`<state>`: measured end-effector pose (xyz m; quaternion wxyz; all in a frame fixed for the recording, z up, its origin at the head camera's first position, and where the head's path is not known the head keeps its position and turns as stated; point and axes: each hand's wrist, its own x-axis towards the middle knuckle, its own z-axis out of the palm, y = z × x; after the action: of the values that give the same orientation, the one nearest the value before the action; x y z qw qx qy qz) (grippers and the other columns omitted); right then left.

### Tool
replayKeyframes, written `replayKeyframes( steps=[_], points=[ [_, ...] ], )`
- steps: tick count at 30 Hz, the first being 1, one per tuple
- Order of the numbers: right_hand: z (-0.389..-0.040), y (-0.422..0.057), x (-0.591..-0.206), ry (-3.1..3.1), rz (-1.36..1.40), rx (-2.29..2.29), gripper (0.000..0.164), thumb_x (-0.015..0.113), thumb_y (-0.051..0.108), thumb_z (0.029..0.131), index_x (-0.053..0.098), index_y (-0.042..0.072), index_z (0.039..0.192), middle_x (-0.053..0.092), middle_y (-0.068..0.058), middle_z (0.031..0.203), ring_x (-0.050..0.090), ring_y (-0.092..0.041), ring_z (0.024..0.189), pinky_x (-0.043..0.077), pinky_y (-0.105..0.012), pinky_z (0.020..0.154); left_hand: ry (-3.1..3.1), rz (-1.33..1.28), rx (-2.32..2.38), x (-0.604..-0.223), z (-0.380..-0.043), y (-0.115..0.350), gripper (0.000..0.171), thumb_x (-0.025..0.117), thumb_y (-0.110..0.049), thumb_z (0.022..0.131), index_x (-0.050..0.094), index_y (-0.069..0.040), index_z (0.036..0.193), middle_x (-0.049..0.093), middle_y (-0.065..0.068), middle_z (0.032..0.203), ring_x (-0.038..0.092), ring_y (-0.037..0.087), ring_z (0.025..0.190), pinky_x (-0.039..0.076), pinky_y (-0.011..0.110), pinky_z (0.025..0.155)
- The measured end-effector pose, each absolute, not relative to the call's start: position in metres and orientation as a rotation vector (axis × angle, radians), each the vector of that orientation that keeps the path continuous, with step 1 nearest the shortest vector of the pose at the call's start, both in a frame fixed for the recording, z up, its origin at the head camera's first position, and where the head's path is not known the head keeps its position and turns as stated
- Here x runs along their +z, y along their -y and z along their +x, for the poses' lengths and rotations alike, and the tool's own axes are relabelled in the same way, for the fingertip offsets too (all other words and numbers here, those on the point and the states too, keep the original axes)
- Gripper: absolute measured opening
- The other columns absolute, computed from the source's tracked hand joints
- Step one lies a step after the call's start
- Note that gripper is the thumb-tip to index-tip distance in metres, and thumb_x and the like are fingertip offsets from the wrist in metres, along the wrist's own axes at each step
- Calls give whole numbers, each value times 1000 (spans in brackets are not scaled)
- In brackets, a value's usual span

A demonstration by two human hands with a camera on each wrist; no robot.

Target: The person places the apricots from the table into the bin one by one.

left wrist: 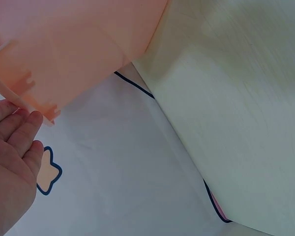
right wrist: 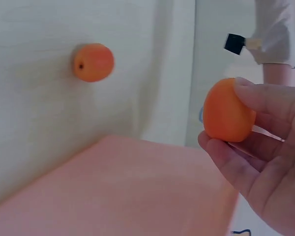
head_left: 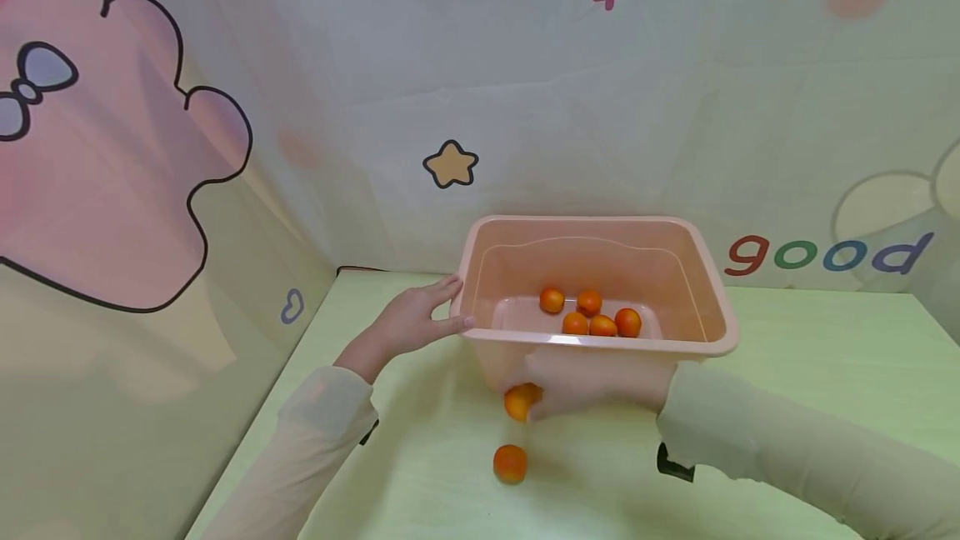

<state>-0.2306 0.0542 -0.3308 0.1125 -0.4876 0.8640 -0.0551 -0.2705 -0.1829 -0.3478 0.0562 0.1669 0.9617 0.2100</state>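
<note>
A pink plastic basin (head_left: 600, 227) holds several apricots (head_left: 627, 322) on its bottom. My left hand (head_left: 408, 319) grips its left rim, the thumb over the edge at the front corner; in the left wrist view the fingers (left wrist: 23, 135) bend against the underside of the lip. In front of the basin my right hand (head_left: 573, 382), blurred in the head view, pinches one apricot (right wrist: 228, 110) between thumb and fingertips. Another apricot (head_left: 510, 464) lies on the table nearer to me, and the right wrist view shows its dark stem pit.
The basin stands on a pale green table (head_left: 810, 373), close to the printed cloth backdrop (head_left: 570, 123). A second cloth wall (head_left: 150, 373) borders the table on the left. Pale sleeves cover both forearms.
</note>
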Motion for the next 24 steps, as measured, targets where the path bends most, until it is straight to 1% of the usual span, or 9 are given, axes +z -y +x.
replayKeyframes(
  steps=[3, 5, 8, 15, 21, 24],
  points=[
    [-229, -52, -313, -2432, -1353, -267, 18, 66, 23, 78, 59, 30, 93, 52, 17, 81, 48, -6, 80, 39, -25, 76, -2917, 501, 637, -348, -271, 183, 74, 53, -54, 80, 28, -17, 139, 28, 0, 144, 32, 24, 130, 35, 47, 100],
    [-228, -51, -302, -2368, -1334, -328, 19, 65, 15, 79, 60, 25, 94, 52, 16, 78, 48, -5, 75, 39, -21, 70, -2915, 494, 630, -348, -271, 183, 75, 53, -55, 80, 27, -17, 139, 28, 0, 145, 33, 24, 130, 35, 47, 99],
    [-230, -50, -290, -2354, -1350, -347, 20, 63, 12, 79, 62, 20, 97, 53, 14, 77, 48, -7, 72, 39, -20, 66, -2913, 487, 614, -347, -271, 183, 76, 52, -57, 79, 27, -18, 139, 27, 0, 145, 33, 24, 130, 35, 46, 100],
    [-238, -50, -275, -2395, -1285, -350, 30, 63, 14, 80, 62, 20, 110, 56, 14, 90, 47, -9, 81, 40, -22, 71, -2906, 488, 602, -348, -272, 184, 76, 51, -58, 79, 26, -18, 139, 26, 0, 145, 32, 24, 130, 34, 46, 100],
    [-255, -53, -268, -2371, -1290, -438, 29, 63, 12, 80, 61, 15, 109, 57, 7, 86, 50, -11, 76, 43, -23, 68, -2900, 461, 613, -348, -273, 183, 75, 52, -56, 79, 26, -19, 139, 26, -2, 145, 31, 24, 131, 34, 47, 100],
    [-266, -56, -267, -2399, -1246, -423, 34, 63, 13, 80, 60, 15, 114, 60, 6, 95, 51, -11, 81, 46, -25, 76, -2904, 459, 615, -348, -272, 183, 74, 53, -55, 80, 27, -19, 139, 26, -1, 145, 31, 24, 131, 34, 47, 100]
  ],
)
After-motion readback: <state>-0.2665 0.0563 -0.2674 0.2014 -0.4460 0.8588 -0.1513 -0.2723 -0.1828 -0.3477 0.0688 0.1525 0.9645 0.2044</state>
